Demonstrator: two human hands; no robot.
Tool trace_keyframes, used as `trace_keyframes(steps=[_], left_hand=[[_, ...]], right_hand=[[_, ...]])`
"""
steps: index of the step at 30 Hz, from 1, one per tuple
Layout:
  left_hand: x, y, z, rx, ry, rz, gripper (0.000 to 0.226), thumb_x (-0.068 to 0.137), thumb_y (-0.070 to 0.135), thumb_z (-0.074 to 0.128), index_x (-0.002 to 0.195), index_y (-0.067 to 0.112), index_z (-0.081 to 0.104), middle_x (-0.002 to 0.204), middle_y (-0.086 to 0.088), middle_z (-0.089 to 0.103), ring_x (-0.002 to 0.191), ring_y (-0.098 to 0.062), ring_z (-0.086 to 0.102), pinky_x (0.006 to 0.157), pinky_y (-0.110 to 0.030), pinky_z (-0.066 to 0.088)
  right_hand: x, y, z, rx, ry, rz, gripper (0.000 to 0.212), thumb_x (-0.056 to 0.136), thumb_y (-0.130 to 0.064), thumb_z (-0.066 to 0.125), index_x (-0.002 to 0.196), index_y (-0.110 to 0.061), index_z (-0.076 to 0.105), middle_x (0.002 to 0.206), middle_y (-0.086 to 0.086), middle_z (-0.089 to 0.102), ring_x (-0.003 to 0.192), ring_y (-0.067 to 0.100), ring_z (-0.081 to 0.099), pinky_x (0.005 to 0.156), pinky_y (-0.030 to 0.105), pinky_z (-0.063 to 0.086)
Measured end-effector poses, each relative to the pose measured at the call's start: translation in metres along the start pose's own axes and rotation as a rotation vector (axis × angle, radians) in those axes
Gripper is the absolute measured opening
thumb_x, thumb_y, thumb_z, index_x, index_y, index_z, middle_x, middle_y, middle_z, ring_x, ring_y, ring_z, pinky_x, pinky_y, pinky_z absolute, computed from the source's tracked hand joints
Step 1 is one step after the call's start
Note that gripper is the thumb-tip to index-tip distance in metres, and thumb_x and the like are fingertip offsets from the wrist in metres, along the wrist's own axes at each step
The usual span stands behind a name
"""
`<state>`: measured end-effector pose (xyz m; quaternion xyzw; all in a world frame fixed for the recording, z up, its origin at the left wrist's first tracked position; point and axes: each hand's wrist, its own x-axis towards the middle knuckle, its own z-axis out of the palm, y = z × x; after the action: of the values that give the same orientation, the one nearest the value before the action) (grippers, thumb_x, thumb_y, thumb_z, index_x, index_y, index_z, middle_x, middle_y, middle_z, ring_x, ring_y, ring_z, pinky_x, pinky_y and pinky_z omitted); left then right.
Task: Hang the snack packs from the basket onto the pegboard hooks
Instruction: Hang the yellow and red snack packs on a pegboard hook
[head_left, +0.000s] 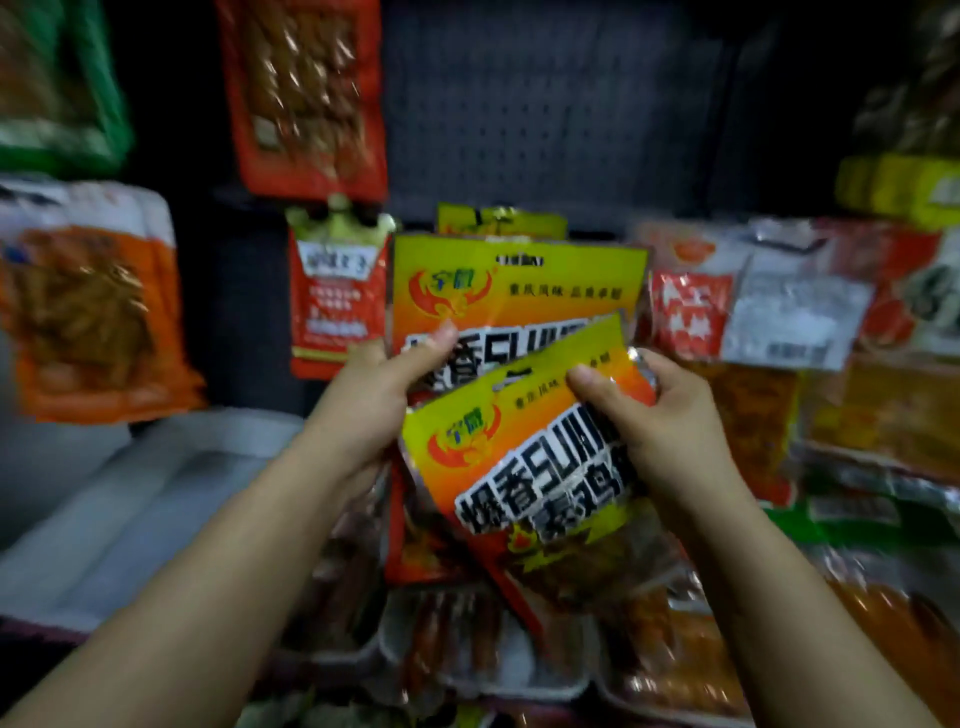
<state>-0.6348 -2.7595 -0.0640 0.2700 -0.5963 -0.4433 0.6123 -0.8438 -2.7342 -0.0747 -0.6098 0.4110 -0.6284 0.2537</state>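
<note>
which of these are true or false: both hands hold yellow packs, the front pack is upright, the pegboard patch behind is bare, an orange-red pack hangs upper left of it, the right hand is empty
1. Both hands hold yellow snack packs. True: the left hand grips the rear yellow pack and the right hand grips the front yellow pack.
2. The front yellow pack is upright. False: it is tilted, its top edge rising to the right.
3. The dark pegboard above the packs has a bare patch. True.
4. An orange-red pack hangs to the upper left of that patch. True.
5. The right hand is empty. False: its thumb and fingers pinch the front pack's upper right part.
</note>
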Motion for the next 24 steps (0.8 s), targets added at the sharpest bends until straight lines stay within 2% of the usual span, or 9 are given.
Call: trace_keyframes(steps=[2, 4, 6, 9, 14, 16, 20, 22, 24], left_hand=[[0.013, 0.011, -0.009, 0.093, -0.035, 0.034, 0.028, 0.074, 0.024, 0.066, 0.102, 0.021, 0.069, 0.101, 0.006, 0.074, 0.095, -0.013, 0.069, 0.077, -0.025, 0.055], [0.024, 0.023, -0.015, 0.167, -0.044, 0.103, 0.027, 0.079, 0.013, 0.066, 0.106, 0.016, 0.065, 0.096, 0.008, 0.075, 0.091, -0.007, 0.069, 0.074, -0.018, 0.053], [0.035, 0.031, -0.016, 0.231, -0.034, 0.153, 0.025, 0.077, 0.016, 0.07, 0.102, 0.015, 0.066, 0.087, 0.01, 0.075, 0.081, -0.004, 0.07, 0.064, -0.013, 0.051], [0.044, 0.036, -0.007, 0.277, -0.019, 0.166, 0.022, 0.075, 0.025, 0.072, 0.094, 0.014, 0.07, 0.085, 0.007, 0.076, 0.079, -0.01, 0.072, 0.067, -0.018, 0.055], [0.052, 0.037, -0.004, 0.146, 0.096, 0.246, 0.019, 0.064, 0.039, 0.072, 0.077, 0.025, 0.074, 0.074, 0.009, 0.075, 0.069, -0.009, 0.072, 0.057, -0.017, 0.054], [0.052, 0.039, -0.004, 0.095, 0.106, 0.267, 0.016, 0.062, 0.04, 0.072, 0.076, 0.032, 0.075, 0.076, 0.008, 0.075, 0.072, -0.011, 0.073, 0.059, -0.021, 0.055], [0.063, 0.042, -0.003, 0.129, 0.146, 0.258, 0.002, 0.075, 0.033, 0.074, 0.075, 0.034, 0.073, 0.076, 0.006, 0.075, 0.072, -0.015, 0.073, 0.065, -0.03, 0.057], [0.067, 0.041, -0.002, 0.145, 0.158, 0.24, 0.011, 0.078, 0.031, 0.073, 0.072, 0.041, 0.071, 0.074, 0.008, 0.075, 0.07, -0.014, 0.073, 0.067, -0.032, 0.057], [0.07, 0.038, -0.002, 0.135, 0.162, 0.198, 0.016, 0.078, 0.03, 0.073, 0.07, 0.043, 0.071, 0.073, 0.007, 0.075, 0.069, -0.015, 0.073, 0.068, -0.033, 0.057]], right_hand=[[0.009, -0.001, 0.006, 0.01, 0.022, 0.009, 0.012, 0.076, -0.027, 0.075, 0.079, -0.016, 0.07, 0.077, 0.002, 0.076, 0.072, 0.021, 0.073, 0.069, 0.038, 0.059], [0.012, 0.001, 0.011, 0.023, 0.046, 0.019, 0.013, 0.076, -0.024, 0.075, 0.082, -0.014, 0.071, 0.079, 0.004, 0.076, 0.075, 0.026, 0.073, 0.073, 0.043, 0.059], [0.013, 0.002, 0.017, 0.032, 0.071, 0.034, 0.014, 0.074, -0.024, 0.075, 0.081, -0.013, 0.071, 0.077, 0.004, 0.076, 0.075, 0.027, 0.073, 0.072, 0.043, 0.059], [0.014, 0.002, 0.021, 0.05, 0.067, 0.071, 0.02, 0.07, -0.03, 0.075, 0.08, -0.014, 0.072, 0.077, 0.006, 0.076, 0.073, 0.026, 0.073, 0.073, 0.047, 0.059], [0.01, -0.009, 0.02, 0.093, -0.021, 0.005, 0.017, 0.066, -0.038, 0.072, 0.081, -0.03, 0.074, 0.077, 0.001, 0.076, 0.069, 0.02, 0.074, 0.055, 0.025, 0.058], [0.012, -0.016, 0.02, 0.087, -0.016, -0.053, 0.02, 0.064, -0.041, 0.071, 0.082, -0.032, 0.074, 0.077, -0.001, 0.076, 0.068, 0.017, 0.073, 0.054, 0.02, 0.055], [0.021, -0.019, 0.018, 0.052, 0.0, -0.063, 0.023, 0.069, -0.042, 0.069, 0.08, -0.023, 0.073, 0.077, 0.003, 0.076, 0.069, 0.02, 0.073, 0.058, 0.028, 0.059], [0.025, -0.017, 0.018, 0.035, 0.006, -0.037, 0.024, 0.071, -0.041, 0.069, 0.079, -0.018, 0.071, 0.077, 0.005, 0.076, 0.069, 0.022, 0.073, 0.062, 0.034, 0.061], [0.027, -0.016, 0.019, 0.038, -0.008, -0.01, 0.017, 0.073, -0.039, 0.068, 0.078, -0.023, 0.072, 0.077, 0.004, 0.076, 0.069, 0.021, 0.073, 0.062, 0.031, 0.061]])
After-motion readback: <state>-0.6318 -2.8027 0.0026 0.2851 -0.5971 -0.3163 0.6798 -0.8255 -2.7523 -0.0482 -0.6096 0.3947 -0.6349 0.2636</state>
